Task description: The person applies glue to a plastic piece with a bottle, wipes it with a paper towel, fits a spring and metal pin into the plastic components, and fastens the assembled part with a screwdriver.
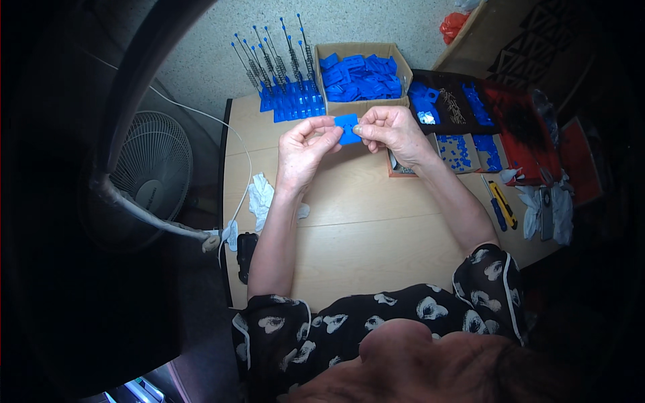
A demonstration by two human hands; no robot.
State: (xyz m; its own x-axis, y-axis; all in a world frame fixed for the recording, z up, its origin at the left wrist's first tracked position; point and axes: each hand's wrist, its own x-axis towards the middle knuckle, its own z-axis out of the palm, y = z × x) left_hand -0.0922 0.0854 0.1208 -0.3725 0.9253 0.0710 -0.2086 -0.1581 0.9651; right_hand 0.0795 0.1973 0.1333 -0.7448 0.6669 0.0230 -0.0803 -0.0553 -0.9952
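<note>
So: both hands up over the wooden table [363,228], just in front of the cardboard box [363,74] w/ blue parts. Left hand [302,151] and right hand [393,131] pinch one small blue plastic piece [348,127] between thumbs + fingertips, fingers narrow, closed on it. Left of box: row of blue bases w/ spring rods [282,74]. Right of box: black tray [457,101], yellow cutter [502,205] nearer the table's edge. White rag [261,198] lies well left of box, near left wrist.
</note>
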